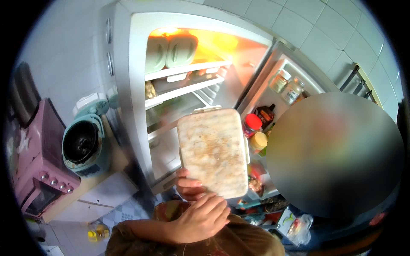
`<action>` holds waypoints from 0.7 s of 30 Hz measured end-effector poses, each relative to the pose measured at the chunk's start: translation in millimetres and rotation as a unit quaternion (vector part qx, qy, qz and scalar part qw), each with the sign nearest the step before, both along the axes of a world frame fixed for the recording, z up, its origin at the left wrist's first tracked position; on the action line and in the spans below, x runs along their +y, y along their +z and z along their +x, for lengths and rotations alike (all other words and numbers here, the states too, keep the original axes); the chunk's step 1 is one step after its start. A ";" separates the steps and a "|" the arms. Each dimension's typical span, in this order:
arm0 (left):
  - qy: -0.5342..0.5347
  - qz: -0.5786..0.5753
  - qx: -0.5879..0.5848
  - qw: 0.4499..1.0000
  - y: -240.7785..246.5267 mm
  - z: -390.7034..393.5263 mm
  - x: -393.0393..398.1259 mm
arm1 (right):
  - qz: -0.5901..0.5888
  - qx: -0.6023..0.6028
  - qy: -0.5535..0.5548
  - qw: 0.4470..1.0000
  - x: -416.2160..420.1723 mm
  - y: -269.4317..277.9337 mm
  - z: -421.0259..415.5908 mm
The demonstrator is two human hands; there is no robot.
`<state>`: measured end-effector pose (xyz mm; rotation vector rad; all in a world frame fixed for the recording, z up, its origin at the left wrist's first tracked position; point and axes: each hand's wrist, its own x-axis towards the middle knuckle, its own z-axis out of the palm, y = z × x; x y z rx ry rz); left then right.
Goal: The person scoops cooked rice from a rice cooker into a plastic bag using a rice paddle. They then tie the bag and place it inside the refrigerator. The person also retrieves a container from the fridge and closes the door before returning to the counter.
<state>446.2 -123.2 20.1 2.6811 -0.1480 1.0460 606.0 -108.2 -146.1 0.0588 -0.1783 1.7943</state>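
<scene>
A flat rectangular food container (213, 150) with rounded corners and side clips is held up in front of the open refrigerator (125, 96). Its broad face is mottled white and brown. My right hand (189, 185) has its fingers curled around the container's lower left edge; its palm and wrist are hidden. My left hand (201, 219) reaches in from the lower left and lies across the container's bottom edge. Its fingers are slightly bent and close together, and whether they grip the edge is hidden.
Inside the refrigerator, two pale green containers (182, 51) stand on the top shelf. Door racks carry jars, including a red-lidded jar (252, 122). At left are a rice cooker (85, 144) with its lid up and a pink oven (48, 153). A blurred patch covers the right side.
</scene>
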 end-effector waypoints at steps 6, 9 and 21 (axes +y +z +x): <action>-0.003 -0.014 0.010 1.000 -0.8 0.7 3.4 | 0.003 -0.003 -0.002 1.000 1.8 6.3 7.9; -0.008 -0.060 0.016 0.998 3.9 2.1 9.7 | 0.000 -0.012 -0.019 1.000 0.2 10.7 15.9; -0.041 -0.628 -0.029 0.777 -37.3 21.6 92.0 | -0.106 -0.459 -0.336 0.816 -22.6 94.0 43.9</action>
